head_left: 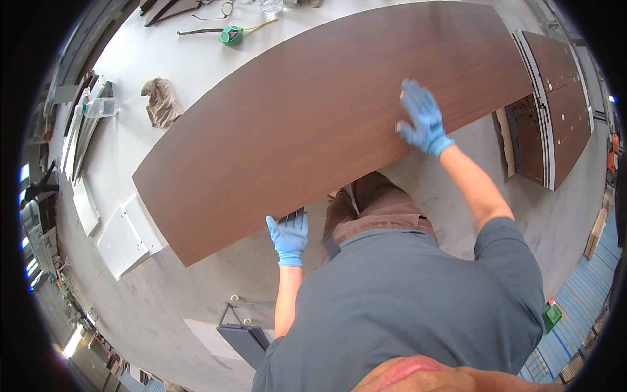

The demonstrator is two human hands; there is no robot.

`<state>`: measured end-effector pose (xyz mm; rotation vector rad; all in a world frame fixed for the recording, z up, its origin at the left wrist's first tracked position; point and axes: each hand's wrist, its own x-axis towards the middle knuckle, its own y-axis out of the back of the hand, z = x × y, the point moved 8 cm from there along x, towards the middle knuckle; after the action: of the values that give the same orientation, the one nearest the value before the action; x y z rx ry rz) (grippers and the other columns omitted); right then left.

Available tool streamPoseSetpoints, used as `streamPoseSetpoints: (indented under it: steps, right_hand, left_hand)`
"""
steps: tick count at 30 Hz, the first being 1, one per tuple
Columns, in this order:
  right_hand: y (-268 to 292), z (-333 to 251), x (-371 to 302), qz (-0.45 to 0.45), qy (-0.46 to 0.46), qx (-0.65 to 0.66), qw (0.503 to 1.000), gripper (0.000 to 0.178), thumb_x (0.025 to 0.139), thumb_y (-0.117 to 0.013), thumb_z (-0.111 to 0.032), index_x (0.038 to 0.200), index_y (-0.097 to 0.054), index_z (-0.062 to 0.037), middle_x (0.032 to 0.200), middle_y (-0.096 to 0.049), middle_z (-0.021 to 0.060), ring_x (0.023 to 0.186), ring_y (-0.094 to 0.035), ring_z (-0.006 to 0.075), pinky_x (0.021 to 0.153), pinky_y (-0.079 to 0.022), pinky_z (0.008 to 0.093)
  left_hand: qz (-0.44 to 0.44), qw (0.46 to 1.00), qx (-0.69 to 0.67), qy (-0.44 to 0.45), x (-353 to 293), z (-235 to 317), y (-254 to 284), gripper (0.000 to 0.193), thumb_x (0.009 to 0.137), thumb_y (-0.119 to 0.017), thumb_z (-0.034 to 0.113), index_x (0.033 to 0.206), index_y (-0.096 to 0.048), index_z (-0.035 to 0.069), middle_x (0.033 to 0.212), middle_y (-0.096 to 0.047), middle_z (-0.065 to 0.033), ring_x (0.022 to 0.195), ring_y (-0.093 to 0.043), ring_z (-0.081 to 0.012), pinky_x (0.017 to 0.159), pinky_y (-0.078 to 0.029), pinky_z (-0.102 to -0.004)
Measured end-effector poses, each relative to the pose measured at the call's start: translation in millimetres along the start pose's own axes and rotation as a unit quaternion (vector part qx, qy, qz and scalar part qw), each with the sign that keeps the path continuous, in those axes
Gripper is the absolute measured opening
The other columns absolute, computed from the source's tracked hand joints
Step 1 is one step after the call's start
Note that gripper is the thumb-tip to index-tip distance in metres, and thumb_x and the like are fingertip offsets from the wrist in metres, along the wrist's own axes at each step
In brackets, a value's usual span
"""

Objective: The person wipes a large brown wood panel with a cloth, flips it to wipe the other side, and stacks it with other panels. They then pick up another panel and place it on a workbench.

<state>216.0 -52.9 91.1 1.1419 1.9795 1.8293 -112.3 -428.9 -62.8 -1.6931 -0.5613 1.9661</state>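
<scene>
No text can be read; any print on the right glove (426,117) and far tape measure (231,36) is too small.

Workshop, looks like panel or furniture work: a large brown board (326,124) is spanning the middle, more brown panels (565,108) are sitting at right, white pieces (121,242) are lying at left, a green tape measure (231,36) is showing up top.

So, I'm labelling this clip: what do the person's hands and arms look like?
The left hand and right hand both wear light-blue gloves with snug cuffs; a small dark marking shows on the right one. The forearms are bare below short, dark-grey sleeves.
</scene>
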Motion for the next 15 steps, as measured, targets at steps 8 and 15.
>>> streamPoseSetpoints:
  steps: [8, 15]
  right_hand:
    - [-90.0, -106.0, 76.7, -0.133, 0.082, 0.05, 0.986, 0.086, 0.08, -0.073, -0.057, 0.14, -0.06, 0.0027, 0.162, -0.043, 0.0242, 0.158, -0.029, 0.0439, 0.13, -0.019, 0.0602]
    - [-62.5, -240.7, 10.3, -0.357, 0.38, 0.327, 0.788, 0.047, 0.071, -0.084, -0.033, 0.109, -0.07, -0.0098, 0.128, -0.065, 0.0081, 0.118, -0.063, 0.0338, 0.106, -0.053, 0.0455]
  left_hand:
    - [0.087, 0.992, -0.027, -0.093, -21.1, 9.6, 44.5, 0.091, 0.097, -0.055, 0.077, 0.159, -0.046, 0.012, 0.168, -0.043, -0.0123, 0.156, -0.037, -0.0323, 0.128, -0.032, -0.0512]
    - [0.286, 0.936, -0.106, -0.177, -15.0, -11.1, 76.3, 0.091, 0.096, -0.051, 0.08, 0.158, -0.047, 0.013, 0.166, -0.046, -0.0165, 0.152, -0.046, -0.0344, 0.124, -0.04, -0.0535]
